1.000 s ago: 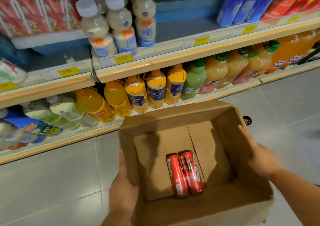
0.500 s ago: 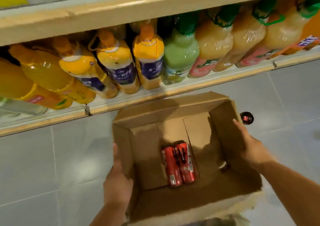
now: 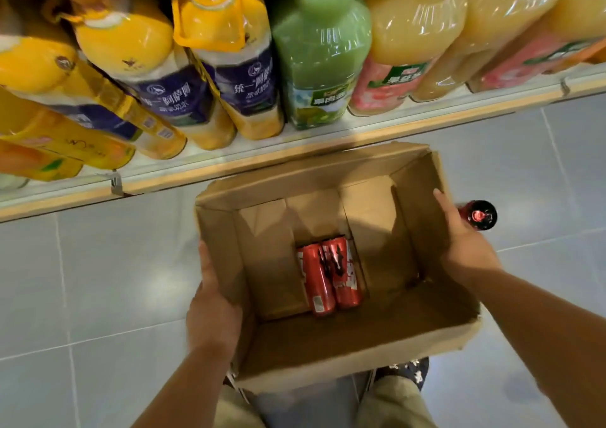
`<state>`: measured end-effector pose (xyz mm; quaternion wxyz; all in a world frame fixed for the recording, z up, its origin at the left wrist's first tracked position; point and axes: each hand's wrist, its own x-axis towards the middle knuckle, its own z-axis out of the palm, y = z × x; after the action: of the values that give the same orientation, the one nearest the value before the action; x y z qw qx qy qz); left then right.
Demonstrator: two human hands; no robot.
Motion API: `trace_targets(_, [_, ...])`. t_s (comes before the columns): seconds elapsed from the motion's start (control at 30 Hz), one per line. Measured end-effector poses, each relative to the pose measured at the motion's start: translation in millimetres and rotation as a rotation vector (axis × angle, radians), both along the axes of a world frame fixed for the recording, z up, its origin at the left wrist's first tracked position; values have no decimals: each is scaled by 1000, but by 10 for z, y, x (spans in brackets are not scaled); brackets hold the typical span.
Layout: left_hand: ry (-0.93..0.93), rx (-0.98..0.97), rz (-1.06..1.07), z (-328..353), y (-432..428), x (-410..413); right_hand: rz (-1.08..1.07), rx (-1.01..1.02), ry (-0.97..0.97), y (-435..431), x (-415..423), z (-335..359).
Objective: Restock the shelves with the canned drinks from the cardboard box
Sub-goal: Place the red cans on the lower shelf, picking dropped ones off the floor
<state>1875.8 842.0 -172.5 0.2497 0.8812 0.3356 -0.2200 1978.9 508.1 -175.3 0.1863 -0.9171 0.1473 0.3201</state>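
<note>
An open cardboard box [image 3: 357, 352] is held over the grey tiled floor, just in front of the bottom shelf. Two red canned drinks [image 3: 329, 278] lie side by side on its bottom, near the middle. My left hand [image 3: 211, 313] grips the box's left wall, thumb along the outside edge. My right hand [image 3: 462, 245] presses flat against the outside of the right wall. The fingers under and behind the box are hidden.
The bottom shelf [image 3: 295, 150] carries large yellow, green [image 3: 319, 50] and orange juice bottles packed close. A dark bottle with a red cap [image 3: 479, 215] stands on the floor right of the box. My legs and patterned shoes [image 3: 405, 370] show beneath it.
The view has dropped and closed in on the bottom shelf, and the upper shelves have left the frame. The box has come lower and nearer the shelf edge; both hands keep the same hold.
</note>
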Motion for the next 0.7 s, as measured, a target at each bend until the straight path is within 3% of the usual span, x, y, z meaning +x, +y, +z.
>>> trace_targets(0.1, [-14, 14, 71, -67, -89, 53, -58, 11, -30, 67, 22, -57])
trace_targets(0.23, [-213, 284, -251, -124, -369, 123, 197, -146, -506, 331, -95, -12])
trace_targets(0.27, [-232, 266, -351, -136, -457, 147, 247, -81, -470, 429, -121, -3])
trace_targets(0.33, [-88, 129, -403, -238, -614, 193, 214, 118, -181, 617, -191, -75])
trace_targets(0.43, [234, -249, -50, -547, -795, 311, 130, 165, 156, 840, -220, -468])
trace_targets(0.5, [278, -413, 129, -803, -893, 403, 49, 229, 237, 959, -194, -735])
trace_targets(0.7, [187, -553, 324, -1396, -985, 526, -40, 391, 234, 1095, -183, -1480])
